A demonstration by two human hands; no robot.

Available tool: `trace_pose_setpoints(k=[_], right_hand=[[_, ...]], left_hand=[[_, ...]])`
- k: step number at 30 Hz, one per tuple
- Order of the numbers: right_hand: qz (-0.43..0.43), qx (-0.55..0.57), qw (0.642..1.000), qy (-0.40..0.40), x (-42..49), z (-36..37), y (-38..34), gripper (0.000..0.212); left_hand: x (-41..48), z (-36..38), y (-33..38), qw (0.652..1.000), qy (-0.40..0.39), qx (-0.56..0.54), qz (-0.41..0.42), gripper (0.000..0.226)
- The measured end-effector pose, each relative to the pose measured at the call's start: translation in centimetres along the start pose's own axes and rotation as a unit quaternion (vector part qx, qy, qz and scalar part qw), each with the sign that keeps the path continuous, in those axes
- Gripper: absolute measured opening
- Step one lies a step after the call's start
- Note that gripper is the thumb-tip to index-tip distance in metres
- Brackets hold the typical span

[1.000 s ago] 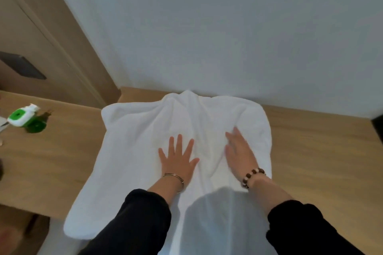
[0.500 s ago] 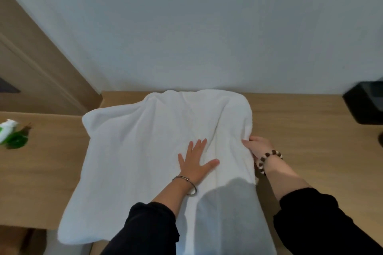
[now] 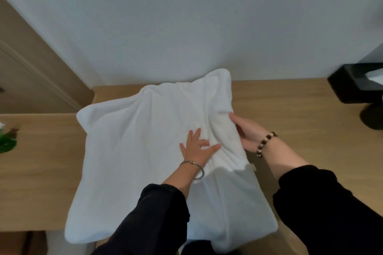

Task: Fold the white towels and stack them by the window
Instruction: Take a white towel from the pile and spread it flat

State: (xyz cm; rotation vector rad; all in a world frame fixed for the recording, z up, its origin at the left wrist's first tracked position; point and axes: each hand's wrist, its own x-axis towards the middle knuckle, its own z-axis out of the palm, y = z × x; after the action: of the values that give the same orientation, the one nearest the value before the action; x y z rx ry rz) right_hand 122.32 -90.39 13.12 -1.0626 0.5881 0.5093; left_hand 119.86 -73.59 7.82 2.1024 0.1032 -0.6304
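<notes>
- White towel lies spread across the wooden desk. Its far edge rides up against the pale wall and its near edge hangs off the front of the desk.
- The one container is a black box on the desk at the far right, well apart from the towel. Something white shows in its open top, but the frame cuts it off and I cannot tell what it is.
- My left hand lies flat on the towel, right of its middle, fingers spread and thumb pointing out to the right.
- My right hand grips the towel's right edge, where the cloth is bunched into a raised fold. One digit lies along the top of the edge; the rest are tucked under the cloth and hidden.
- A dark round thing sits just beside the box on its near side, also cut by the frame.
- At the left edge a green object is blurred and half out of view.
- My black sleeves cover part of the towel's near end.
</notes>
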Motion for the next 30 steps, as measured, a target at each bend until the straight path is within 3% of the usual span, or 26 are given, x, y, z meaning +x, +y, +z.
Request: trace_pose_setpoints(k=[2,5,9,15,18,20,22,24,25,26,30], right_hand=[[0.026,0.052,0.998,0.019,0.3,-0.9,0.4,0.034],[0.042,0.021,0.999,-0.007,0.1,-2.0,1.5,0.022],[0.052,-0.017,0.998,-0.034,-0.6,-2.4,3.2,0.046],[0.055,-0.172,0.982,0.048,0.0,-2.0,3.3,0.013],[0.046,-0.233,0.966,0.100,0.0,-2.0,3.2,0.019],[0.056,-0.186,0.976,0.095,-0.2,-2.9,3.3,0.032],[0.060,-0.104,0.990,0.078,-0.7,-3.9,3.3,0.026],[0.045,-0.142,0.984,0.096,-1.1,-4.8,2.6,0.017],[0.024,-0.223,0.968,0.116,-1.5,-5.0,1.8,0.020],[-0.008,-0.295,0.940,0.171,-1.6,-5.5,1.2,0.025],[-0.108,-0.308,0.872,0.364,-2.2,-8.0,-1.5,0.022]], left_hand=[[-0.2,-0.1,0.1,1.000,0.010,-0.012,0.000,0.017],[-0.3,-0.4,0.2,1.000,0.014,-0.015,0.005,0.013],[-0.6,-0.6,0.4,1.000,0.009,-0.009,0.009,0.019],[-0.8,-0.6,0.7,1.000,0.021,-0.016,0.012,0.028],[-0.9,-0.5,0.8,0.999,0.012,-0.046,0.013,0.030],[-1.3,-0.4,1.2,0.996,0.015,-0.082,0.004,0.021],[-1.2,-0.4,1.0,0.998,0.012,-0.055,0.001,0.014],[-1.1,-0.3,0.6,1.000,-0.008,0.021,0.009,0.045],[-1.2,-0.3,0.6,0.998,-0.012,0.054,0.010,0.059],[-1.1,-0.2,0.4,0.996,-0.013,0.092,0.013,0.070],[-0.6,0.3,-0.6,0.954,-0.021,0.297,0.035,0.091]])
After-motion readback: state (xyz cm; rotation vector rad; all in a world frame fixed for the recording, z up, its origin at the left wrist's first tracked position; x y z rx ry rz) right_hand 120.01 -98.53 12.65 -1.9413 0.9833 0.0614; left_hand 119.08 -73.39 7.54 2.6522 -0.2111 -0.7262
